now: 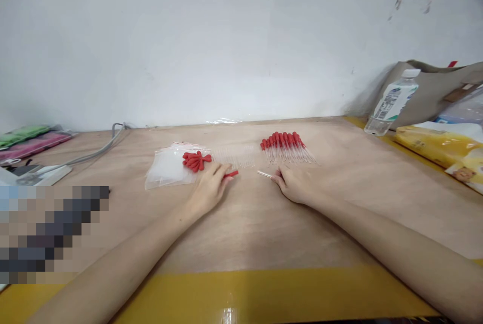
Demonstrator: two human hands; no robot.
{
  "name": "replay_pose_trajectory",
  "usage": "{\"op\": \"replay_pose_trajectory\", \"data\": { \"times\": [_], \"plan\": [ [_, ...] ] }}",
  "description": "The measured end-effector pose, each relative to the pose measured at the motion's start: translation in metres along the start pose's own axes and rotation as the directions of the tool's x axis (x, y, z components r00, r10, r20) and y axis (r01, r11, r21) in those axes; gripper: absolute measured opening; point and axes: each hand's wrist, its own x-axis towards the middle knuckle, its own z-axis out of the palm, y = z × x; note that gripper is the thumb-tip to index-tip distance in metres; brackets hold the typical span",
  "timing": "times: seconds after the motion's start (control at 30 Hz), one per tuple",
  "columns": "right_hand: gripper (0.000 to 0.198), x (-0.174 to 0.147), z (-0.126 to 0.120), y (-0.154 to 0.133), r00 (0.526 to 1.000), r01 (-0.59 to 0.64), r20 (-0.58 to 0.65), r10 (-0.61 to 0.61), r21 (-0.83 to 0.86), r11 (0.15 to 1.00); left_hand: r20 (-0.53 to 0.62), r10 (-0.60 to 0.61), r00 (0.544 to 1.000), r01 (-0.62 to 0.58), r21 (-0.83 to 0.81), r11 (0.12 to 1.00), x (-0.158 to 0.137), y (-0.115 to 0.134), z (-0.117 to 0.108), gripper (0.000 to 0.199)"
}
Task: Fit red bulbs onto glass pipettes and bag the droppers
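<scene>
My left hand (211,185) is closed on a red rubber bulb (231,174), its narrow end sticking out to the right. Between the fingers of my right hand (296,183) is a thin clear tube (264,174) that points left toward the bulb; a gap separates the two. Just behind my left hand, a small pile of red rubber bulbs (196,161) rests on clear plastic zip bags (169,168). Loose clear tubes (236,155) lie in a row behind the gap. Beyond my right hand, several droppers with red bulbs (285,145) lie side by side.
A plastic bottle (392,102) and yellow packages (437,143) stand at the right, by a grey bag (433,82). Green and pink packets (33,143) and a grey cable (101,149) lie at the left. A white wall (226,42) closes off the back of the table.
</scene>
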Motion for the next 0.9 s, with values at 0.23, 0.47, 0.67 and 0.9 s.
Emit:
{"op": "replay_pose_trajectory", "data": {
  "times": [0.23, 0.47, 0.67, 0.9],
  "plan": [
    [0.014, -0.009, -0.001, -0.004, 0.957, 0.260, -0.204, -0.206, 0.288, 0.922, 0.117, -0.029, 0.993, 0.070, -0.364, 0.929, -0.004, 0.021, 0.012, 0.021],
    [0.022, -0.014, 0.001, -0.016, 0.922, 0.383, -0.182, -0.342, 0.301, 0.873, 0.190, -0.098, 0.977, 0.188, -0.548, 0.815, 0.000, 0.011, 0.018, 0.022],
    [0.018, -0.014, 0.004, -0.016, 0.906, 0.420, -0.194, -0.376, 0.298, 0.857, 0.197, -0.126, 0.972, 0.226, -0.648, 0.727, 0.001, 0.015, 0.023, 0.023],
    [0.019, -0.015, 0.008, -0.017, 0.918, 0.397, -0.170, -0.360, 0.367, 0.841, 0.204, -0.200, 0.958, 0.285, -0.715, 0.638, 0.003, 0.019, 0.026, 0.028]
  ]
}}
